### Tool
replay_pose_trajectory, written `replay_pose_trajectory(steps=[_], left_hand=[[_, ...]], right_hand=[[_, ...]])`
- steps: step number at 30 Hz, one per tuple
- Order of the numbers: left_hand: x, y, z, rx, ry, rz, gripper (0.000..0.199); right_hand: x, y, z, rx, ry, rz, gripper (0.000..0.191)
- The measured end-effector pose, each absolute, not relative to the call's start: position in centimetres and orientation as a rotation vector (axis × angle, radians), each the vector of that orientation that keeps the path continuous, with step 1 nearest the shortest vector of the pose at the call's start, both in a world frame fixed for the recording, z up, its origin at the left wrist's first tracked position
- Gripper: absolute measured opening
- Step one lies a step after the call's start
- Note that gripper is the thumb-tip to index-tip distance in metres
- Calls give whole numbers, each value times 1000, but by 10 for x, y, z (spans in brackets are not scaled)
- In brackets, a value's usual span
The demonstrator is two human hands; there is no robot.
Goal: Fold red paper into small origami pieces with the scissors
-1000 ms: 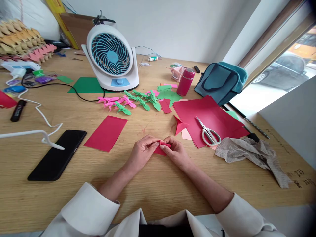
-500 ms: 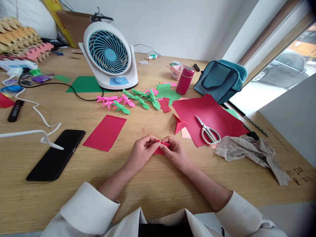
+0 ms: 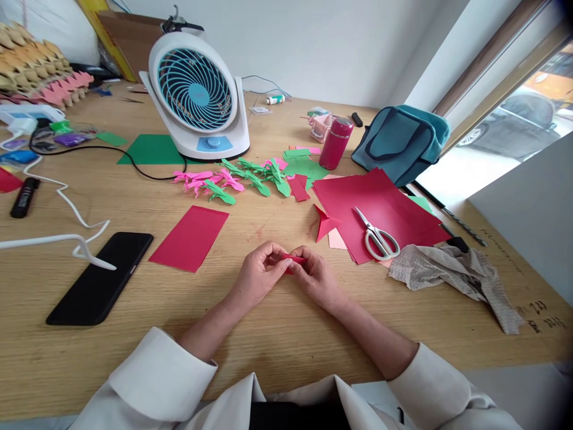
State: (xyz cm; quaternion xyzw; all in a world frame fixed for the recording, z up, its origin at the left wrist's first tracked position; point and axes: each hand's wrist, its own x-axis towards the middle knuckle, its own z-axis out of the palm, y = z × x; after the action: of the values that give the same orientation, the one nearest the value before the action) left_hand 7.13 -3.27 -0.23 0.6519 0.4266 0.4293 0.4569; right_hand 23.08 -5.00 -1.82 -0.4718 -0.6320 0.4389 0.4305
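Note:
Between my two hands is a small folded piece of red paper (image 3: 294, 259), mostly covered by my fingers. My left hand (image 3: 260, 272) pinches its left side, and my right hand (image 3: 317, 276) pinches the right side, with the thumbs almost touching. Left of my hands lies a flat red paper rectangle (image 3: 190, 238). A folded red paper piece (image 3: 325, 223) stands just beyond my right hand, beside a stack of red sheets (image 3: 380, 200). White-handled scissors (image 3: 379, 239) rest on that stack. Several pink and green folded paper figures (image 3: 253, 177) lie farther back.
A white fan (image 3: 197, 95) stands at the back left. The red flask (image 3: 336, 143) and teal bag (image 3: 401, 143) are at the back right. A black phone (image 3: 101, 278) lies on the left under a white curved stand (image 3: 85, 254). A crumpled cloth (image 3: 452, 275) lies at right.
Less of the red paper shows below my thumbs now. My hands keep their grip and have hardly moved; the whole view has shifted slightly.

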Motion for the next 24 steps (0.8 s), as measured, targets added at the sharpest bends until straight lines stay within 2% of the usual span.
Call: replay_pose_trajectory(steps=[4,8,13,24], left_hand=[[68,-36,6,2032,1032,1244,7],[61,-36,11,2477,1008,1374,12],[55,-32,12,2721,1064,1387,12],[58,-32,14,2941,1017,1226,14]], right_hand=[[230,-49,-21,-1094,-1540,1005,18],[232,-46,-21,-1124,-1440,879,28],[233,-49,-17,-1038,-1315,1060,13],[229,-54,-2,-1068,-1317,1301,32]])
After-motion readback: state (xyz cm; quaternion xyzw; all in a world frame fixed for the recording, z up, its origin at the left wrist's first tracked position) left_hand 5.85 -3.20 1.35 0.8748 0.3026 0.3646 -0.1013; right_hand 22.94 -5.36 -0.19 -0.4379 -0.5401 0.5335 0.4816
